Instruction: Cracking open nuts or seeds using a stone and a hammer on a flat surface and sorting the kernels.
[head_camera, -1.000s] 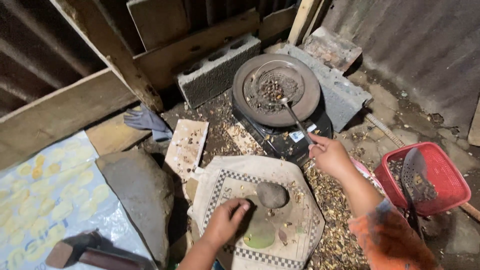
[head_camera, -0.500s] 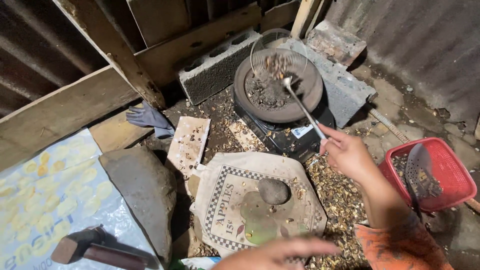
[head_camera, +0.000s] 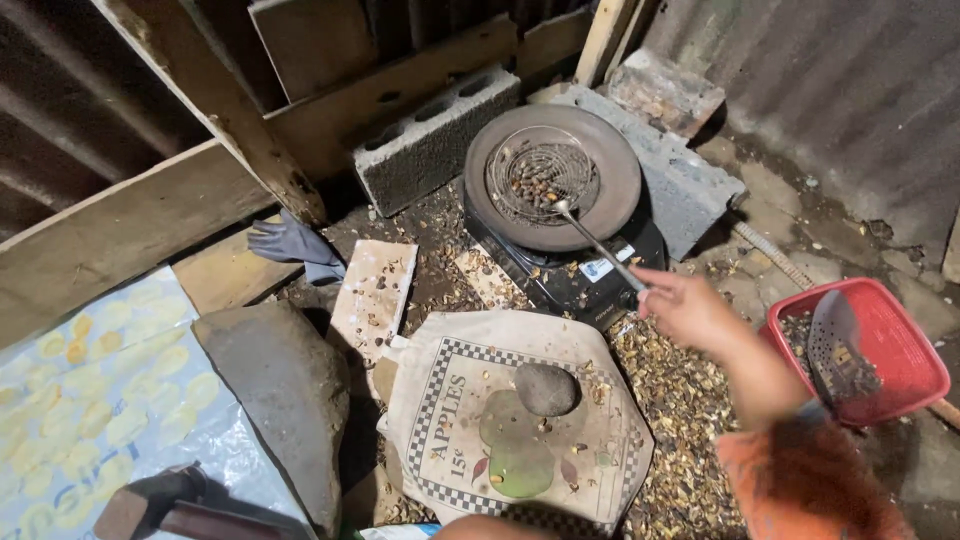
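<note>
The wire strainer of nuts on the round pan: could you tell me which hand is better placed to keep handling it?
Right, probably: the right hand grips the wire strainer by its handle, while the left hand is out of view.

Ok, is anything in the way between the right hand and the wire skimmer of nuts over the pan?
Nothing visible. The right hand already grips the end of the skimmer's long handle, which runs unobstructed up to the wire skimmer above the round pan. The left hand is barely in view at the bottom edge.

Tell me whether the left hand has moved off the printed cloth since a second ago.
Yes. It pulled back off the cloth, away from the stone, toward the bottom edge.
</note>
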